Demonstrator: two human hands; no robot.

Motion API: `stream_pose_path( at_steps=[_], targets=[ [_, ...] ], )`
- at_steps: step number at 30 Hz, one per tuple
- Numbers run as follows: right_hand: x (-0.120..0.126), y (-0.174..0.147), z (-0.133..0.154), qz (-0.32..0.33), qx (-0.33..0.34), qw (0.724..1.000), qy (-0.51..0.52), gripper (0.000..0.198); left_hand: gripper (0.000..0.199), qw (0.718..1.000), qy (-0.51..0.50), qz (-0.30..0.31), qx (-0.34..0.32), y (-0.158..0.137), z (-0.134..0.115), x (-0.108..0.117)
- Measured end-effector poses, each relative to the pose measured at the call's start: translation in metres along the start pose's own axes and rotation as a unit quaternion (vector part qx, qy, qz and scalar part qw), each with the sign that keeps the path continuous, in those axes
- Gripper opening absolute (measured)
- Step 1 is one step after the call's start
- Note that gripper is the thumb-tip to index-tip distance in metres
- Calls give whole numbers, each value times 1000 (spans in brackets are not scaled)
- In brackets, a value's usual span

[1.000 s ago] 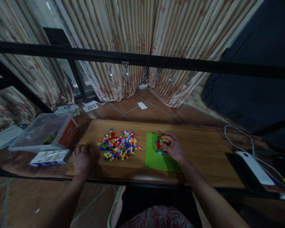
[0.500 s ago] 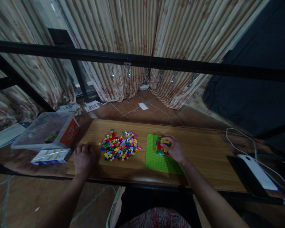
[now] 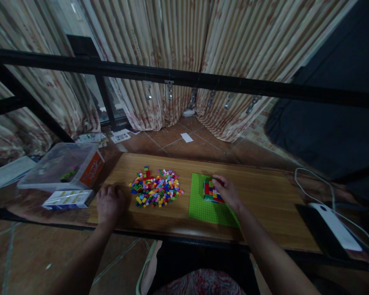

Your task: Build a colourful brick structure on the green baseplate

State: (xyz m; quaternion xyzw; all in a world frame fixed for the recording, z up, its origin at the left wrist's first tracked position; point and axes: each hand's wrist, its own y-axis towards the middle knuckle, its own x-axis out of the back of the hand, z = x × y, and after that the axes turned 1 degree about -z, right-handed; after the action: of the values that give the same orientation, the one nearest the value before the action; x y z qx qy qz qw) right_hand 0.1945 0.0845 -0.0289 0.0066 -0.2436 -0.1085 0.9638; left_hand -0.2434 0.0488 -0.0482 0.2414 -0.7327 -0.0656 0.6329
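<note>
On the tabletop's left part rests my left hand [image 3: 110, 203], palm down with loosely bent fingers and nothing visible in it. A heap of small colored toy bricks [image 3: 156, 189] lies to its right. Farther right is a green studded baseplate [image 3: 197, 209], carrying a low multicolored brick build [image 3: 209, 192] with red, yellow, blue and green parts. My right hand [image 3: 229, 193] is over the build's right side, fingers bent and thumb close to the index finger. Whatever sits between those fingertips is too small to make out, and the hand covers part of the build.
A clear plastic bin [image 3: 60, 164] with an orange label stands at the left, behind a white-and-blue box [image 3: 68, 199]. At the right end lie a white device [image 3: 335, 225] and a cable [image 3: 332, 186]. A black metal rail [image 3: 184, 80] crosses beyond the wooden tabletop [image 3: 270, 196].
My right hand has drawn slightly right over the build, uncovering more of its top. A yellow-green piece at the fingertips earlier no longer shows there. My left hand stays in place.
</note>
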Motion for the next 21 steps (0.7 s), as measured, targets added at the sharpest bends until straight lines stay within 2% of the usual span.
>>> stream_pose_path(
  at_steps=[9,19,21],
  targets=[
    [-7,5,-3,-2,-38,999,1,37,37,1000,-17,4,3,-1,-1,1],
    [-7,9,1,31,-57,998,0,24,35,1000,-11,24,12,-2,-1,4],
    [-7,10,3,36,-54,998,-4,21,30,1000,-15,7,25,-1,1,2]
  ],
)
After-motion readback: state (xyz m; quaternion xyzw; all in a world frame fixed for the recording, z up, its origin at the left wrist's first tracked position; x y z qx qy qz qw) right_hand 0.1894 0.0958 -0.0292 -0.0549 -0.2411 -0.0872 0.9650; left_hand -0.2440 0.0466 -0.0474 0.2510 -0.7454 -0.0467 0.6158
